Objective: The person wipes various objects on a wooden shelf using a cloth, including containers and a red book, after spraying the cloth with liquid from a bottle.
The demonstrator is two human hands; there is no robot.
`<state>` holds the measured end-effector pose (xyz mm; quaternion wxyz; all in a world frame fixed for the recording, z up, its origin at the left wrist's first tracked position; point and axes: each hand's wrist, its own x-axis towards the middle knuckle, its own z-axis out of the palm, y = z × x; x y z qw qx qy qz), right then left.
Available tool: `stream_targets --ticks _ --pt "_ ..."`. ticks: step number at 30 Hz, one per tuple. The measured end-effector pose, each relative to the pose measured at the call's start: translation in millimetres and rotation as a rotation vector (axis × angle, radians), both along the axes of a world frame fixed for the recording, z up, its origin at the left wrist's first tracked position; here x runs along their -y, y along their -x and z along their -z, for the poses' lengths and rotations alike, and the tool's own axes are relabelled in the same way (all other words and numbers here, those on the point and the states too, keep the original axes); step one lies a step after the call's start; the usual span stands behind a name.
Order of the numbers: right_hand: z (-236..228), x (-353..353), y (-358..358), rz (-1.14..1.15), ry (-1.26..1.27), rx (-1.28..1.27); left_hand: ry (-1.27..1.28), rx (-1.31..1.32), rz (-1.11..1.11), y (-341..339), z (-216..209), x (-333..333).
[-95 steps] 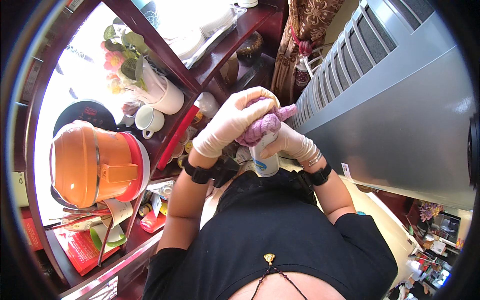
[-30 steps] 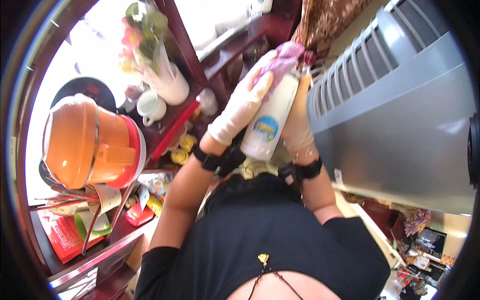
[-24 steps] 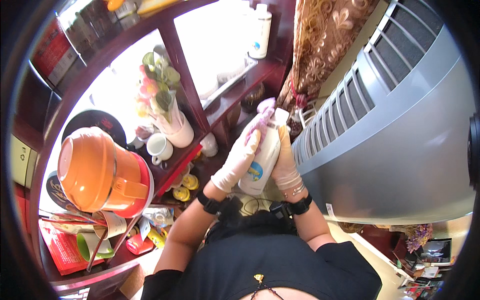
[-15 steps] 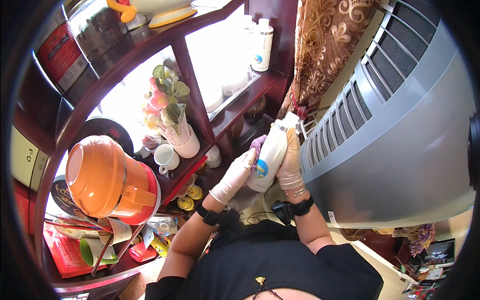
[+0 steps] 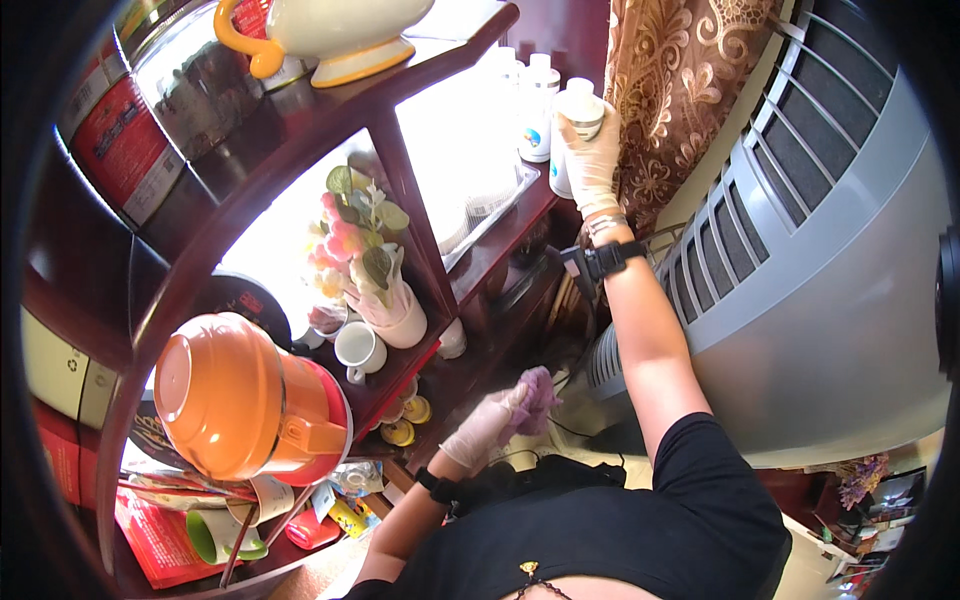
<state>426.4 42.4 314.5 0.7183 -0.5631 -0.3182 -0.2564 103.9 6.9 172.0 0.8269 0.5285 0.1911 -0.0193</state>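
Observation:
My gloved right hand (image 5: 592, 165) reaches up to the shelf, its fingers wrapped round a white bottle (image 5: 580, 108) with a white cap. The bottle stands at the shelf's right end, near the curtain; whether its base touches the wood I cannot tell. Close beside it is another white bottle (image 5: 536, 110) with a blue mark, and part of one more shows behind. Low in front of my body, my gloved left hand (image 5: 487, 425) grips a bunched purple cloth (image 5: 534, 400).
A large grey slatted appliance (image 5: 800, 290) fills the right side. A patterned brown curtain (image 5: 665, 100) hangs behind my right hand. The dark wooden shelves hold a vase of flowers (image 5: 395, 310), a white mug (image 5: 360, 350), an orange container (image 5: 240, 395) and a cream pot (image 5: 345, 25).
The white bottle has gone from between both hands up to the shelf in my right hand. My left hand has come away from it and dropped lower, still holding the purple cloth.

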Motion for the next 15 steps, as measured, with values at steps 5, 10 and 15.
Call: stream_targets --ticks 5,10,15 --pt "0.8 -30.2 -23.7 -0.485 -0.292 -0.27 0.173 -0.169 0.057 9.1 28.7 -4.2" --pt "-2.6 -36.1 -34.3 -0.082 0.042 -0.061 0.202 -0.301 0.131 14.4 86.9 -14.9" --pt "-4.5 -24.3 -38.4 0.189 0.251 -0.17 0.02 -0.232 0.055 6.9 47.4 -15.7"
